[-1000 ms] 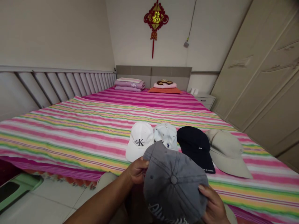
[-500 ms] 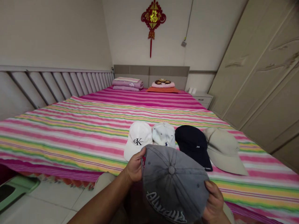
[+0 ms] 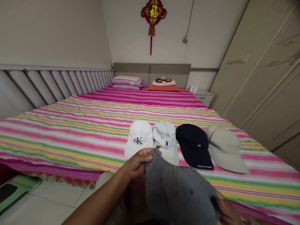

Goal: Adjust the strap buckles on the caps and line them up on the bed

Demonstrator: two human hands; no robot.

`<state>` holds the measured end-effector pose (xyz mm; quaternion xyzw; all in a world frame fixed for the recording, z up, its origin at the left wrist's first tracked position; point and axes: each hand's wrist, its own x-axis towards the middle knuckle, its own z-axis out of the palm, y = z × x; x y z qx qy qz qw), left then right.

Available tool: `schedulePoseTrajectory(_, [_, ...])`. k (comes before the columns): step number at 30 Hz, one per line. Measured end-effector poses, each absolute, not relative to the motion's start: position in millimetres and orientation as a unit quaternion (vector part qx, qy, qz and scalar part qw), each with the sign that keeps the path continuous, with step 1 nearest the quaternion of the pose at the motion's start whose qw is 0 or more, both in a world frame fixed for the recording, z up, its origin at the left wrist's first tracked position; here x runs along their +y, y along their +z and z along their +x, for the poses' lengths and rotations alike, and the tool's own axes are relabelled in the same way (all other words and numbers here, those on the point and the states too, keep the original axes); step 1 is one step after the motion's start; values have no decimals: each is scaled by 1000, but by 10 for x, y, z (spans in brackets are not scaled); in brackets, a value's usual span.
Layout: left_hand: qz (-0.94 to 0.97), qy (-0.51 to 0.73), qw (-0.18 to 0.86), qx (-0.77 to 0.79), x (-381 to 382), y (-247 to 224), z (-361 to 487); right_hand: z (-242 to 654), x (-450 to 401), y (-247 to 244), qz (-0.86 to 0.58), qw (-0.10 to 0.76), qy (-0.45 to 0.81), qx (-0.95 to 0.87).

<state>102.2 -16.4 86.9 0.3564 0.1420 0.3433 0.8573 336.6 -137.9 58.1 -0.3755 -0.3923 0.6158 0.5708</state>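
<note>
I hold a grey cap (image 3: 178,190) with both hands, low in front of me at the near edge of the bed (image 3: 82,131). My left hand (image 3: 138,162) pinches one edge of it between thumb and fingers. My right hand (image 3: 228,207) grips the opposite side near the bottom of my view; it is blurred and partly cut off, so I cannot make out each finger. The grey cap is tilted and its lower part runs out of sight.

Just beyond it, four more caps sit in a row on the striped bedcover. From the left come a white cap (image 3: 138,134) with a black "CK" mark, close beside a pale cap (image 3: 164,136) with a small dark emblem, then a black cap (image 3: 193,143) with white lettering along its brim, and a beige cap (image 3: 225,148) that touches it. All four brims point toward me, the last two slanting off to the right.

Farther back, a folded purple quilt (image 3: 127,82) and a pink folded bundle (image 3: 164,82) on an orange piece lie before the headboard (image 3: 138,69). A green stool (image 3: 28,184) stands on the tiled floor to my left.
</note>
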Motion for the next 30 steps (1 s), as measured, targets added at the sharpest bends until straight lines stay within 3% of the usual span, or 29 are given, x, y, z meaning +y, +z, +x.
schedulePoseTrajectory(5, [360, 329, 850, 198, -253, 894, 1074, 3192, -1456, 698, -371, 550, 703, -257])
schedulePoseTrajectory(10, [376, 312, 845, 219, -303, 947, 1100, 3124, -1450, 690, -347, 581, 700, -228])
schedulePoseTrajectory(17, [413, 300, 832, 219, -360, 1035, 1101, 3093, -1278, 858, -285, 594, 675, -333])
schedulePoseTrajectory(30, [420, 299, 834, 196, -424, 1102, 1145, 2954, -1004, 1166, -390, 539, 616, -421])
